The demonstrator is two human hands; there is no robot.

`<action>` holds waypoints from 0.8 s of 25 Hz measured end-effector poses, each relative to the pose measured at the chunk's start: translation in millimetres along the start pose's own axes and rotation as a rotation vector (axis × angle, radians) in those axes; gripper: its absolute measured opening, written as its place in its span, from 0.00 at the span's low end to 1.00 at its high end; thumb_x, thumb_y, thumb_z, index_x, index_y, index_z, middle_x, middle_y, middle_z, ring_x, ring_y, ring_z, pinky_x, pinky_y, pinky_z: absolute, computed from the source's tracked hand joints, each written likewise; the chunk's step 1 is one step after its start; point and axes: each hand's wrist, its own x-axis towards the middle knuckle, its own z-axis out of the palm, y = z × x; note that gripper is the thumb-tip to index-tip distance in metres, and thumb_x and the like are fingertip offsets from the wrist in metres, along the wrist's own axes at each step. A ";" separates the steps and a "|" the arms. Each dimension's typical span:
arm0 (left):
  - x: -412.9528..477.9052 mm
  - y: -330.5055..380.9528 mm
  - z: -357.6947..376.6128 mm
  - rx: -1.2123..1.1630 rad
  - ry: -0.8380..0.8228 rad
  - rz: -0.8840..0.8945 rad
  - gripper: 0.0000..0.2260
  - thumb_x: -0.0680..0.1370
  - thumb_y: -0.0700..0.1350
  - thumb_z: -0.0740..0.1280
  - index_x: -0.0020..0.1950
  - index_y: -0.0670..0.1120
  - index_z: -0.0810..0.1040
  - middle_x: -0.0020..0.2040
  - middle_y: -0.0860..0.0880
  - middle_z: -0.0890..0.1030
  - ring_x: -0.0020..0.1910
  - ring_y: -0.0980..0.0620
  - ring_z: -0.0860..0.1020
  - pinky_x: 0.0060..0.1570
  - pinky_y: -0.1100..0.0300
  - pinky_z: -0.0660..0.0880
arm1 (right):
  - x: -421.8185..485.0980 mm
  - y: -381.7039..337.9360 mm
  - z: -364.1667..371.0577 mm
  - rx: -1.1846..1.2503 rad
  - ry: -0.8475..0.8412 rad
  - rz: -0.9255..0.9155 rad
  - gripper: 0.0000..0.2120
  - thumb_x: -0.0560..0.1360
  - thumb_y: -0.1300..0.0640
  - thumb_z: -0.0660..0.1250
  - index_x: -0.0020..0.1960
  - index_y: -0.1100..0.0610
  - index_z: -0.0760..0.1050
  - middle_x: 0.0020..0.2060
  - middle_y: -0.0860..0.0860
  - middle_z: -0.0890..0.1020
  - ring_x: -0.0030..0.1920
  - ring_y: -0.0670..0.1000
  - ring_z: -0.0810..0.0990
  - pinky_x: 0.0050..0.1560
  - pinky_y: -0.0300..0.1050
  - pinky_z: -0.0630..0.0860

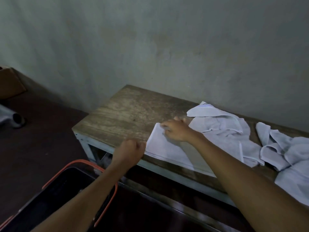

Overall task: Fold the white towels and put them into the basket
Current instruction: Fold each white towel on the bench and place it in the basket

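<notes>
On the bench, near edge: I am working a folded towel (164, 148) flat against the wooden bench (120, 118), close to the front lip where both arms are reaching it easily.

Right hand: my right hand (177, 131) is lying palm-down on the towel's far corner, fingers (167, 127) loosely together and pressing the cloth; I judge it is pinning the layers so the fold is not springing apart.

Left hand: my left hand (129, 152) is curling at the towel's near-left corner, right at the bench edge. Its fingers are bunching into a loose fist; whether they are actually pinching the hem I cannot tell, since the knuckles are hiding the tips.

Waiting towels: two more white towels are lying crumpled to the right, one (222, 129) just beside the folded towel and partly touching it, another (284, 148) further along toward the bench's end. They are sitting within reach, so the next one is sliding over without a step.

Basket: the dark basket (55, 190) with its orange rim is standing on the floor below my left forearm, just beside the bench, which is making the drop short. Its inside is looking dark; I cannot tell what it is holding.

Step in hand: I judge this towel is nearly finished and is about ready for lifting across to the basket.
</notes>
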 end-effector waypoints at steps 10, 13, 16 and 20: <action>27.9 12.4 19.7 -0.089 -0.284 -0.103 0.20 0.73 0.54 0.69 0.55 0.40 0.78 0.50 0.43 0.81 0.47 0.45 0.79 0.45 0.56 0.73 | 44.0 -26.1 -24.8 0.018 -0.083 0.042 0.12 0.73 0.56 0.66 0.55 0.52 0.79 0.58 0.51 0.79 0.64 0.55 0.71 0.62 0.52 0.59; 16.5 23.7 10.4 -0.228 -0.226 -0.111 0.13 0.73 0.49 0.69 0.49 0.39 0.77 0.44 0.43 0.80 0.42 0.47 0.77 0.39 0.60 0.69 | 27.3 -15.6 -51.9 0.239 -0.071 0.012 0.08 0.71 0.59 0.70 0.51 0.54 0.80 0.45 0.50 0.80 0.51 0.51 0.76 0.55 0.47 0.70; -4.7 55.9 -2.7 -0.346 0.003 0.038 0.08 0.72 0.45 0.70 0.42 0.43 0.73 0.34 0.50 0.75 0.33 0.52 0.73 0.31 0.61 0.68 | -3.0 7.9 -87.9 0.434 -0.060 -0.007 0.06 0.71 0.66 0.70 0.46 0.57 0.78 0.35 0.49 0.78 0.37 0.47 0.75 0.40 0.41 0.72; -32.3 104.6 4.8 -0.578 0.095 0.274 0.06 0.69 0.41 0.72 0.41 0.48 0.76 0.35 0.52 0.80 0.30 0.60 0.75 0.32 0.68 0.73 | -68.6 51.2 -113.7 0.572 0.020 0.076 0.06 0.74 0.66 0.67 0.46 0.56 0.76 0.32 0.47 0.76 0.30 0.41 0.72 0.30 0.33 0.67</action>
